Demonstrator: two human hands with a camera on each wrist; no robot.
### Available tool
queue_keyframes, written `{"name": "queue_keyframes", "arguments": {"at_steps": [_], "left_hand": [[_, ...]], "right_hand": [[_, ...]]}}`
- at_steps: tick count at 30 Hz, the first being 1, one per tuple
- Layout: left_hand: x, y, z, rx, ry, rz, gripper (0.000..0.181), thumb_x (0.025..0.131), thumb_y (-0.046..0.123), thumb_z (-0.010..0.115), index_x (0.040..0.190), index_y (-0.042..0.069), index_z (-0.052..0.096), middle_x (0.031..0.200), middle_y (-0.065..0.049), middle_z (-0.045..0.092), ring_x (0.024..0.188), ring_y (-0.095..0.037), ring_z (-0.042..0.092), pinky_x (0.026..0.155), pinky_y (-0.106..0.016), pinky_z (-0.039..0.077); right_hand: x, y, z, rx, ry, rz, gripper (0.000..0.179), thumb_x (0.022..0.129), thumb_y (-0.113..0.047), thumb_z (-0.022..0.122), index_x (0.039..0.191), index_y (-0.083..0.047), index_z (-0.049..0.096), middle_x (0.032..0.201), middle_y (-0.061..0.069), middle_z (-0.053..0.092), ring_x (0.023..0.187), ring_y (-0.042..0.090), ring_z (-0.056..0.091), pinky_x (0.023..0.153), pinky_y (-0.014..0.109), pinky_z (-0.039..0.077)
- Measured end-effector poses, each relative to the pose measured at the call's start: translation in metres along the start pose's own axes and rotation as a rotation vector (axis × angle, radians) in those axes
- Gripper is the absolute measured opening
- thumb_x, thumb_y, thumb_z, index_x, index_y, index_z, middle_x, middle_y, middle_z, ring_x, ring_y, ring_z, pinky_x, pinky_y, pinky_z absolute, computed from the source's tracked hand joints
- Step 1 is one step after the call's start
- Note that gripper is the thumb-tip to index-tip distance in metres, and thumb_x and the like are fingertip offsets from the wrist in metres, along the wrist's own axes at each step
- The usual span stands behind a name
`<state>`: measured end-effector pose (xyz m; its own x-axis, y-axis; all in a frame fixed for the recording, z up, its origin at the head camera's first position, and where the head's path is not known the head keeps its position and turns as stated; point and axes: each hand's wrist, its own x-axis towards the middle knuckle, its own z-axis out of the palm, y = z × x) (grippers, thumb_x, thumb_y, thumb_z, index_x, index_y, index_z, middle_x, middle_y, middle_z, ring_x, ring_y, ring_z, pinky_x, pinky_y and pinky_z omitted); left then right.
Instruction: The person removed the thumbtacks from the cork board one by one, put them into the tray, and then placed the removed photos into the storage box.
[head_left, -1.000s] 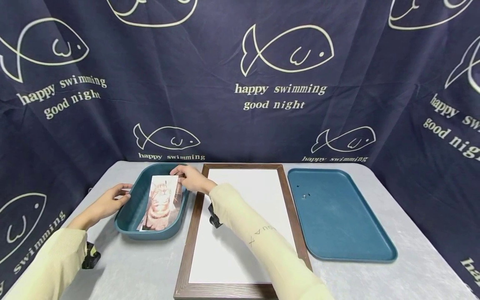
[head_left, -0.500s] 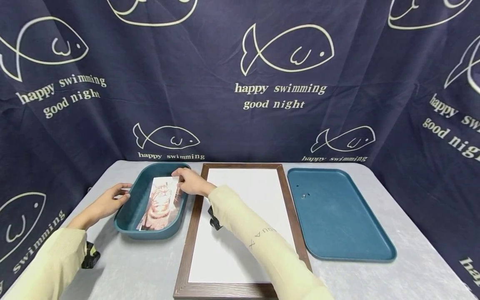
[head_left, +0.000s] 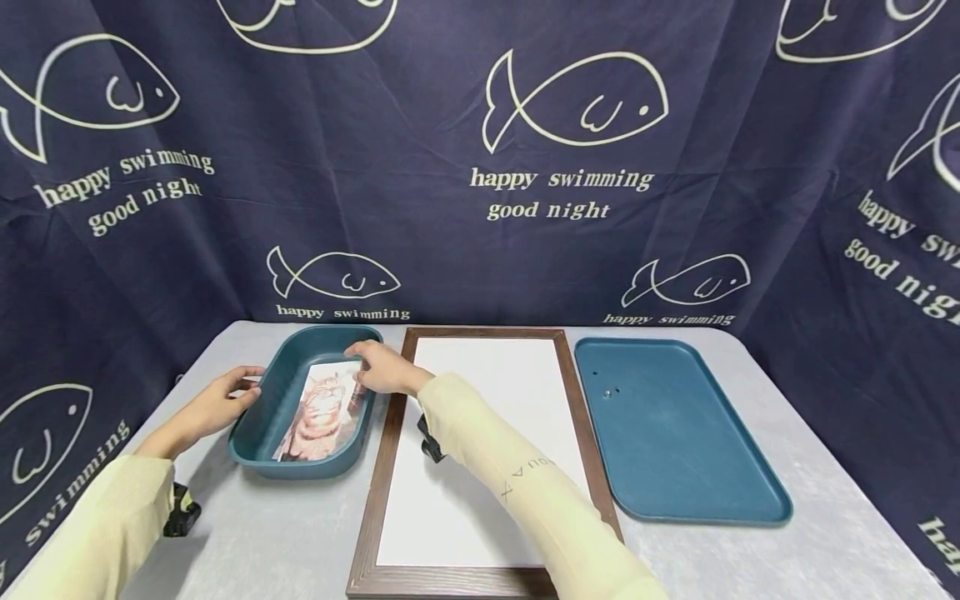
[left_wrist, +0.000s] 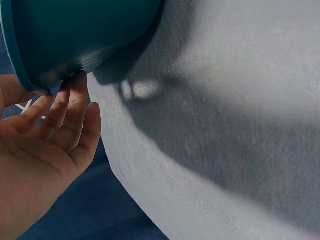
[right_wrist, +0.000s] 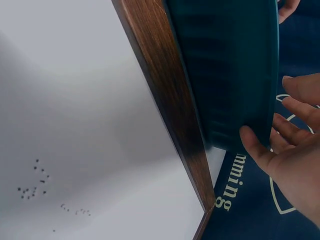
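In the head view, a deep teal bin stands at the left of the table. A glossy picture card with a cat-like animal printed on it leans inside, seemingly over others. My left hand holds the bin's left rim; the left wrist view shows its fingers against the outer wall. My right hand is at the far right corner, beside the card's top edge. In the right wrist view its thumb and fingers lie spread at the rim, with no card visible between them.
A white board in a brown wooden frame lies beside the bin, under my right forearm. On the right, a shallow teal tray bears a few tiny pieces. A dark blue fish-print cloth hangs behind and at both sides.
The card's top edge has sunk lower into the bin. My right hand has come slightly down and to the right. The left hand and the bin have stayed in place.
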<state>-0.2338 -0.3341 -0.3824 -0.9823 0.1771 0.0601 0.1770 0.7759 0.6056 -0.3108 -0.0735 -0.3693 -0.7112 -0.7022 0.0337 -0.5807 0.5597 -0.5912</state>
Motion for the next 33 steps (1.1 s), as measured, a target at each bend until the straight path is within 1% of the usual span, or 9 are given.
{"name": "queue_keyframes", "arguments": {"at_steps": [1,4,8,14,21,24,29,32,33], "left_hand": [[0.000,0.000,0.000,0.000,-0.001,-0.001,0.038,0.092,0.005,0.044,0.125,-0.013,0.038,0.115,-0.039,0.049,0.104,-0.050,0.052,0.079,-0.047,0.048],[0.000,-0.001,0.000,0.009,0.003,0.004,0.037,0.093,0.006,0.045,0.124,-0.013,0.038,0.114,-0.038,0.049,0.103,-0.049,0.052,0.078,-0.047,0.048],[0.001,0.000,-0.001,0.024,0.012,0.018,0.037,0.093,0.007,0.046,0.122,-0.014,0.040,0.112,-0.038,0.051,0.103,-0.048,0.051,0.077,-0.047,0.047],[0.000,0.003,-0.003,0.046,0.024,0.022,0.037,0.091,0.006,0.047,0.121,-0.014,0.041,0.110,-0.037,0.052,0.102,-0.048,0.052,0.078,-0.049,0.047],[-0.001,0.004,-0.003,0.053,0.030,0.000,0.037,0.091,0.007,0.048,0.121,-0.013,0.043,0.110,-0.037,0.053,0.101,-0.047,0.053,0.078,-0.049,0.047],[-0.001,0.004,-0.003,0.066,0.043,0.002,0.036,0.091,0.007,0.048,0.120,-0.013,0.044,0.109,-0.037,0.054,0.100,-0.047,0.053,0.078,-0.051,0.047],[-0.003,0.008,-0.002,0.085,0.080,0.021,0.034,0.090,0.007,0.048,0.118,-0.013,0.047,0.107,-0.035,0.056,0.097,-0.046,0.055,0.077,-0.051,0.047],[-0.003,0.004,-0.001,0.076,0.108,0.055,0.035,0.089,0.010,0.050,0.116,-0.013,0.048,0.104,-0.035,0.056,0.091,-0.045,0.057,0.074,-0.050,0.048],[-0.002,0.000,-0.001,0.070,0.127,0.072,0.034,0.089,0.011,0.051,0.114,-0.011,0.049,0.101,-0.033,0.058,0.086,-0.041,0.060,0.070,-0.045,0.050]], "right_hand": [[-0.005,-0.008,-0.004,-0.001,-0.012,0.018,0.042,0.089,-0.005,0.051,0.131,-0.004,0.046,0.132,0.008,0.049,0.116,0.016,0.049,0.098,0.022,0.037],[-0.008,-0.010,-0.004,-0.009,-0.011,0.023,0.042,0.091,-0.007,0.051,0.132,-0.004,0.045,0.136,0.009,0.046,0.130,0.019,0.039,0.106,0.025,0.030],[-0.009,-0.011,-0.005,-0.031,-0.006,0.018,0.040,0.092,-0.008,0.050,0.131,-0.004,0.045,0.136,0.009,0.045,0.129,0.018,0.039,0.106,0.024,0.031],[-0.013,-0.014,-0.010,-0.038,-0.009,0.003,0.039,0.092,-0.010,0.050,0.131,-0.005,0.045,0.136,0.008,0.045,0.129,0.018,0.039,0.104,0.024,0.032],[-0.022,-0.017,-0.018,-0.078,-0.016,-0.030,0.038,0.092,-0.010,0.050,0.130,-0.006,0.046,0.135,0.008,0.045,0.128,0.019,0.040,0.105,0.026,0.032],[-0.026,-0.016,-0.021,-0.101,-0.027,-0.045,0.039,0.092,-0.010,0.050,0.131,-0.006,0.045,0.135,0.008,0.044,0.127,0.019,0.041,0.104,0.027,0.034],[-0.035,-0.010,-0.023,-0.114,-0.037,-0.080,0.039,0.092,-0.009,0.051,0.130,-0.003,0.046,0.133,0.010,0.046,0.125,0.022,0.043,0.104,0.030,0.034],[-0.042,-0.005,-0.024,-0.127,-0.030,-0.093,0.039,0.090,-0.009,0.054,0.128,-0.003,0.048,0.132,0.010,0.048,0.126,0.021,0.042,0.106,0.030,0.032],[-0.044,-0.003,-0.025,-0.128,-0.029,-0.094,0.039,0.089,-0.009,0.055,0.128,-0.003,0.048,0.131,0.010,0.048,0.126,0.021,0.042,0.106,0.031,0.032]]}}
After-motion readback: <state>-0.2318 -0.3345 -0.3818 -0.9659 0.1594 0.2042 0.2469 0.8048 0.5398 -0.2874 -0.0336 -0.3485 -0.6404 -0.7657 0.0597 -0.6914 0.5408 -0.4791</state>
